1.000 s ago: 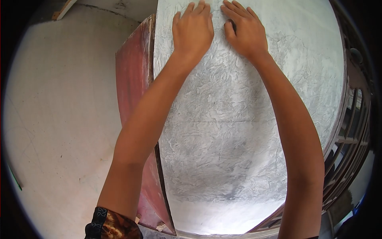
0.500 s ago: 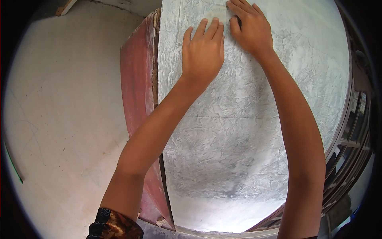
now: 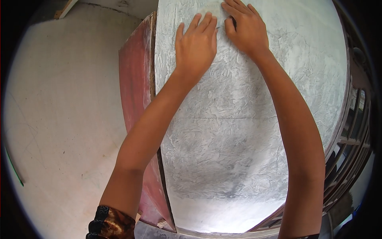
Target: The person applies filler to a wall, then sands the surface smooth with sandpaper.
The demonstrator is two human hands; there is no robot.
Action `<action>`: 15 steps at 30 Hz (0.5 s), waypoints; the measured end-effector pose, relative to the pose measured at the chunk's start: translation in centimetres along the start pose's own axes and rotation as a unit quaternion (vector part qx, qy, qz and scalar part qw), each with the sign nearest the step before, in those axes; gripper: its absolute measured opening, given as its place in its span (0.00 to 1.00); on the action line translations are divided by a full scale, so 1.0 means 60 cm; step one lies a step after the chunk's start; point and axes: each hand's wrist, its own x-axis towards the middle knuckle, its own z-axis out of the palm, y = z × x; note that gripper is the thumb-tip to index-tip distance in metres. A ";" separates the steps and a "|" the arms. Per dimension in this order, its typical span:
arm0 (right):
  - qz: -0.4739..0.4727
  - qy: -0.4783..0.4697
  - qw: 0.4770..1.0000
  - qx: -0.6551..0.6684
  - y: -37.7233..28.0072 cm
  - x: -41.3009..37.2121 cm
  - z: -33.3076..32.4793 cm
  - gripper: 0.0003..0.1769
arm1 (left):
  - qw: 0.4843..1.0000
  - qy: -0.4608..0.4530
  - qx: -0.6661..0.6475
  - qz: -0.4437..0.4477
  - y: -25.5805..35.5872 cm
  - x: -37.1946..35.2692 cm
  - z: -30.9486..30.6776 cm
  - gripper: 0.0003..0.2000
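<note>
Both my hands are up near the far end of this white plastered panel (image 3: 223, 131). My left hand (image 3: 195, 44) is lying flat on it with the palm down and fingers stretched out together, not gripping anything, just pressing on the rough surface. My right hand (image 3: 245, 30) is just beside it, nearly touching, with the fingers laid flat too and the thumb tucked in. There's a dark bit between thumb and forefinger, and I honestly can't tell if I'm pinching something there or if it's shadow. At the fingertips of both hands there's a pale thin sheet (image 3: 209, 7) flat against the panel, and my right fingers are resting on it. Off to the left of my left hand runs a red board (image 3: 135, 91), edge to edge with the panel, and beyond that is the pale floor (image 3: 59, 119). To the right of my right arm there's a dark wooden frame (image 3: 354, 131).
</note>
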 end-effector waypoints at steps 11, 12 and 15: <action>0.000 -0.005 1.000 -0.004 0.001 0.000 -0.001 0.24 | 1.000 0.000 -0.013 -0.028 0.016 -0.011 0.004 0.15; 0.001 -0.009 1.000 -0.001 0.001 0.001 -0.002 0.24 | 1.000 0.008 -0.002 -0.018 0.002 0.020 0.008 0.15; 0.002 -0.018 1.000 0.001 -0.003 -0.003 -0.003 0.24 | 0.999 0.027 -0.007 -0.019 -0.037 0.092 0.030 0.15</action>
